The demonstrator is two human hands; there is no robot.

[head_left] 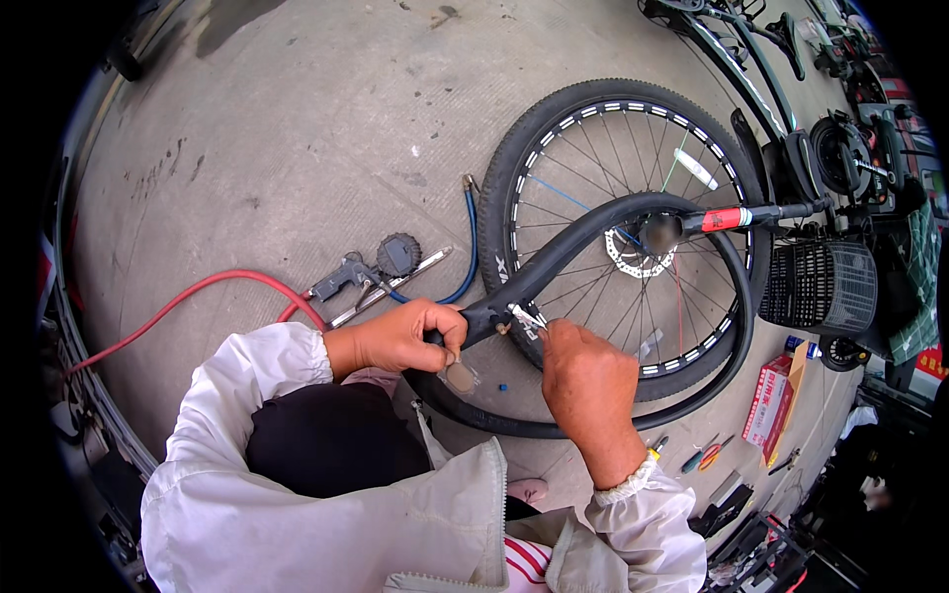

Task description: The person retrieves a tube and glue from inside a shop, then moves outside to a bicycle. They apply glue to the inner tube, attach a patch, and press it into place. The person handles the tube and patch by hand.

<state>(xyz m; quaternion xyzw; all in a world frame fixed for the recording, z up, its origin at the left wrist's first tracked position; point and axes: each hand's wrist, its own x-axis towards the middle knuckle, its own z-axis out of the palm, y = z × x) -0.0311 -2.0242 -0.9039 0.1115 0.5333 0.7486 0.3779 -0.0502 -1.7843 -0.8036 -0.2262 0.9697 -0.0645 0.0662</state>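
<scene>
A black bicycle inner tube (593, 229) loops over a bicycle wheel (623, 222) lying on the concrete floor. My left hand (400, 336) grips the tube near its valve (506, 329). My right hand (583, 371) pinches a small silver tool (526, 317) at the valve. White sleeves cover both my forearms. A small blue cap (501, 387) lies on the floor below the hands.
An air inflator gun with a round gauge (381, 265), red hose (188, 296) and blue hose (472, 247) lies to the left. A black basket (819, 287), a red box (769, 403), screwdrivers (697, 457) and a bicycle frame (751, 79) are on the right.
</scene>
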